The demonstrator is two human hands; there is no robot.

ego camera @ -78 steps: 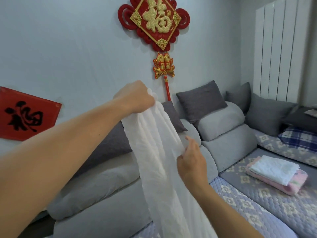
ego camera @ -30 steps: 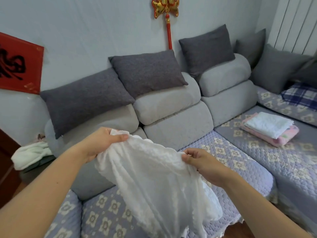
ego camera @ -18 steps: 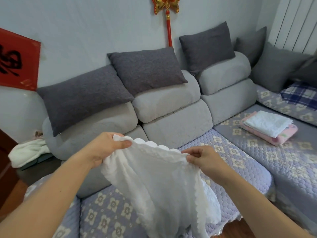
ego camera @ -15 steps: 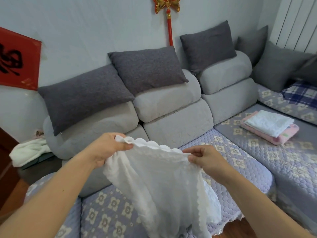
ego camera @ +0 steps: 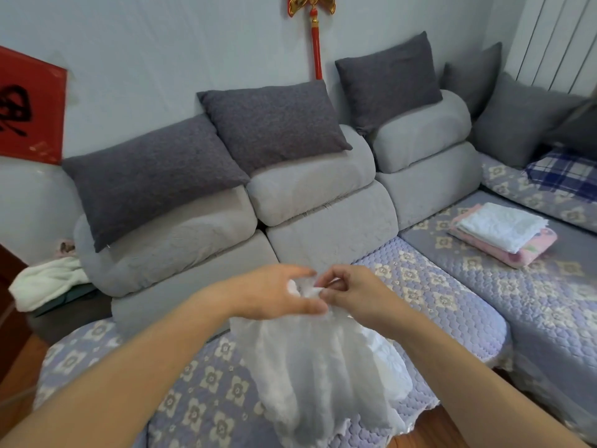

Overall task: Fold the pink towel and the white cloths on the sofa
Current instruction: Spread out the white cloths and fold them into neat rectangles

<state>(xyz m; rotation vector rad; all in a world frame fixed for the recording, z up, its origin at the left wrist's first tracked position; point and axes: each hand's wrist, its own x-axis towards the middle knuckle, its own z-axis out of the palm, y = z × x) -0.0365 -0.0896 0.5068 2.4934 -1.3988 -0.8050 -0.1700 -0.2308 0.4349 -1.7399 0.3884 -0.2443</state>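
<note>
A thin white cloth (ego camera: 318,367) with a scalloped edge hangs doubled in front of the sofa seat (ego camera: 429,295). My left hand (ego camera: 274,294) and my right hand (ego camera: 352,294) meet at its top, both pinching the gathered upper edge. The cloth's lower part drapes over the seat's front edge. At the right, on the corner seat, a folded white cloth (ego camera: 502,226) lies on top of the folded pink towel (ego camera: 523,250).
Dark grey pillows (ego camera: 271,124) lean on the grey backrests (ego camera: 310,185). A blue plaid cloth (ego camera: 565,173) lies at the far right. A pale crumpled towel (ego camera: 45,282) sits on a low surface at the left. Wooden floor (ego camera: 429,431) shows below the seat.
My hands held the cloth's top edge spread apart; now they have come together at the middle, bringing the two top corners together so the cloth hangs doubled.
</note>
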